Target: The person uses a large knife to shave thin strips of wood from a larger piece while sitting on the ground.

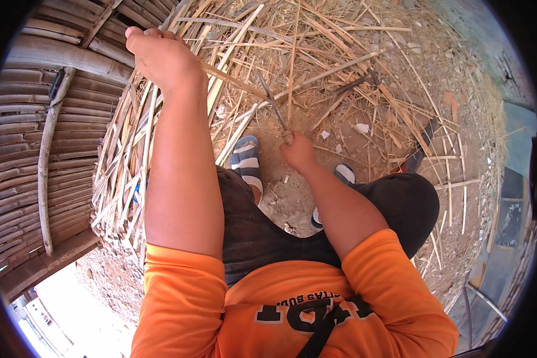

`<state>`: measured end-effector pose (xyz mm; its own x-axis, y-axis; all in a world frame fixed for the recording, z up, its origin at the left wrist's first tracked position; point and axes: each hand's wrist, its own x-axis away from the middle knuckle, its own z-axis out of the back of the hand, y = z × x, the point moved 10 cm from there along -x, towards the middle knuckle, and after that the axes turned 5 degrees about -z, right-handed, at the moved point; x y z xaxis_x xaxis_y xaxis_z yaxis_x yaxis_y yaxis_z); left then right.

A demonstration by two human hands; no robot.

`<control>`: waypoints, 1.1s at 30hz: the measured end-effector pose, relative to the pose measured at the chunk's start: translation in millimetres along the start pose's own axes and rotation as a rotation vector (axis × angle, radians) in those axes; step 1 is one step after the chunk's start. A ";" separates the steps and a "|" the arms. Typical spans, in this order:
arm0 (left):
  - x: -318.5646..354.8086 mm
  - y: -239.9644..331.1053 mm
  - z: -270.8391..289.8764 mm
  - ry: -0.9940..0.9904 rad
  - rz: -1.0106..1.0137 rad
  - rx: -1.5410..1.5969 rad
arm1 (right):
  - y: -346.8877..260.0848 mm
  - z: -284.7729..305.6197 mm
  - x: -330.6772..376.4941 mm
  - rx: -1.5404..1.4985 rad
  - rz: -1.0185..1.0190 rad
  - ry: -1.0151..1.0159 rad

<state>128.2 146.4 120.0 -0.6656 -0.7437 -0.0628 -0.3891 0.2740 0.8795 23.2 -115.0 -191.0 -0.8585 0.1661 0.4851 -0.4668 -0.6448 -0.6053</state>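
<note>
My left hand [166,58] is raised at the far left with its fingers curled closed. A thin split bamboo strip [234,79] runs from behind that hand toward the middle; the grip itself is partly hidden. My right hand [298,152] is wrapped round the short handle of a knife [273,102] in front of my body. Its narrow dark blade points up and away, and the strip's near end meets or overlaps it. Whether they touch, I cannot tell.
Loose bamboo strips [125,173] lie heaped at the left, with shavings [334,24] spread ahead. A dark hooked tool [355,83] lies among them, and a dark blade [425,140] is by my right knee. A bamboo slat wall [18,143] stands left. My sandaled feet [246,160] are on the dirt.
</note>
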 end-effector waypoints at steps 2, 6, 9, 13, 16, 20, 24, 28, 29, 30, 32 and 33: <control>3.5 2.7 -1.4 -0.003 -0.006 -0.035 | -18.1 20.7 3.7 -0.099 0.030 0.062; 2.3 0.0 -3.0 -0.060 -0.046 -0.020 | -79.0 69.6 20.4 -0.332 0.213 0.292; 1.1 -1.2 -2.5 -0.068 -0.049 -0.006 | -77.6 75.7 27.0 -0.418 0.288 0.361; 4.2 -1.0 -0.7 -0.029 -0.058 -0.013 | 2.9 6.5 9.5 0.139 -0.051 0.038; 8.2 -0.8 -4.3 -0.032 -0.017 0.006 | 35.9 -10.4 6.4 0.158 -0.135 -0.009; 7.9 -0.1 -8.4 -0.102 -0.039 0.027 | 64.6 -8.7 -6.0 0.134 -0.137 0.005; 8.4 -3.0 -13.8 -0.117 -0.027 0.014 | 18.4 10.5 -0.3 -0.055 -0.041 0.163; 8.5 -1.3 -11.7 -0.120 -0.040 -0.005 | -68.6 47.5 14.4 -0.271 0.175 0.236; 4.8 -0.9 -10.0 -0.128 -0.053 -0.002 | -81.2 56.2 21.5 -0.313 0.240 0.281; 1.6 -2.5 -6.3 -0.108 -0.048 0.000 | -79.8 54.8 23.2 -0.339 0.257 0.290; 0.9 -2.2 -5.4 -0.090 -0.041 0.010 | -75.0 53.0 24.3 -0.395 0.294 0.317; 1.1 -2.6 -4.4 -0.080 -0.038 0.015 | -59.4 31.9 17.8 -0.205 0.191 0.208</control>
<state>131.2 142.2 119.7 -0.6987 -0.7029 -0.1334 -0.4236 0.2562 0.8688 42.4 -97.6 -126.3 -0.9497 0.2189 0.2241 -0.3079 -0.5195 -0.7971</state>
